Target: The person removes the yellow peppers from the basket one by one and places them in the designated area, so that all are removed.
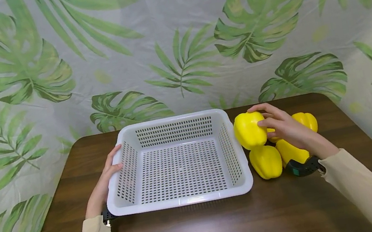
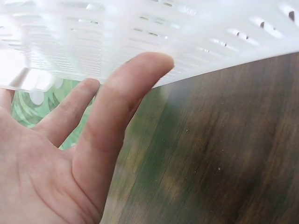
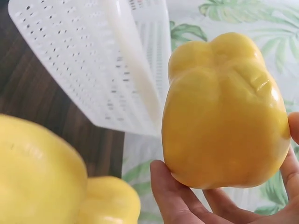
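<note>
A white perforated plastic basket [image 1: 180,170] stands on the dark wooden table, its inside bare. My left hand [image 1: 108,172] lies against the basket's left side, thumb and fingers extended and touching it at the rim; the left wrist view shows the thumb [image 2: 117,102] fairly straight beside the slotted wall. At the opposite rim, my right hand [image 1: 281,122] holds a yellow bell pepper [image 1: 249,130] between thumb and fingers. In the right wrist view this bell pepper [image 3: 224,116] is raised, with fingertips around its lower part and side.
More yellow bell peppers lie right of the basket: one in front [image 1: 266,162], others partly hidden under and behind the right hand, including a far one [image 1: 306,120]. A leaf-patterned cloth [image 1: 179,51] hangs behind the table [image 1: 205,231].
</note>
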### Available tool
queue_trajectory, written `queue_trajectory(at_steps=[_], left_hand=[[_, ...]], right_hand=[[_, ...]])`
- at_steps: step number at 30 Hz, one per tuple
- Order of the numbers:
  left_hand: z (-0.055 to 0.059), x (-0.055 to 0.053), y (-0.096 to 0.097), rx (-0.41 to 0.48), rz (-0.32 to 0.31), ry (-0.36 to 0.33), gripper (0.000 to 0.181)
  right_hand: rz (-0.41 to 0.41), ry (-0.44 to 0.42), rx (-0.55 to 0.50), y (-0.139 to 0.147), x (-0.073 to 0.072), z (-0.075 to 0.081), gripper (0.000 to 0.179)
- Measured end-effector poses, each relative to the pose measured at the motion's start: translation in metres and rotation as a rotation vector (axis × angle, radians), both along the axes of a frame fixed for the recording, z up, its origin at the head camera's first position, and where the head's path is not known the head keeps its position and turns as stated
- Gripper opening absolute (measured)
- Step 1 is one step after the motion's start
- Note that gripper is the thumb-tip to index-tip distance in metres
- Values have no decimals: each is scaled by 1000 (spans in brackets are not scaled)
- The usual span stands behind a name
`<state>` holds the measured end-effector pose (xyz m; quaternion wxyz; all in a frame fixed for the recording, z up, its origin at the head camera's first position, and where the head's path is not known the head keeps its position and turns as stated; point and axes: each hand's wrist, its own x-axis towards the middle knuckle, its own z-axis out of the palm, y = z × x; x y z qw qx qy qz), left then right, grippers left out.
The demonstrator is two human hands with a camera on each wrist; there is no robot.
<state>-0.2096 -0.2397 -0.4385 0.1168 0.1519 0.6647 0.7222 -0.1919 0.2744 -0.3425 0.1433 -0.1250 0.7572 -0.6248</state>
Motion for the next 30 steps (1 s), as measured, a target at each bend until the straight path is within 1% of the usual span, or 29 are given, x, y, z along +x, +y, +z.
queue_trajectory(at_steps=[3, 9, 13, 16, 20, 26, 30], left_hand=[[0, 0, 0, -5, 7, -3, 61], [1, 3, -1, -30, -10, -29, 58], [1, 3, -1, -31, -14, -26, 58], [0, 1, 0, -18, -3, -3, 59], [0, -1, 0, -6, 6, 7, 61], [1, 4, -1, -46, -9, -55, 57], [2, 5, -1, -49, -6, -61, 57]], right_hand=[[2, 12, -2, 8, 2, -2, 34], [-4, 47, 18, 25, 7, -7, 33], [-15, 50, 36, 38, 10, -12, 33], [-17, 58, 38, 49, 12, -16, 33], [-13, 77, -1, 63, 16, -21, 34], [1, 82, -90, 81, 19, -29, 36], [7, 104, -135, 93, 20, -35, 37]])
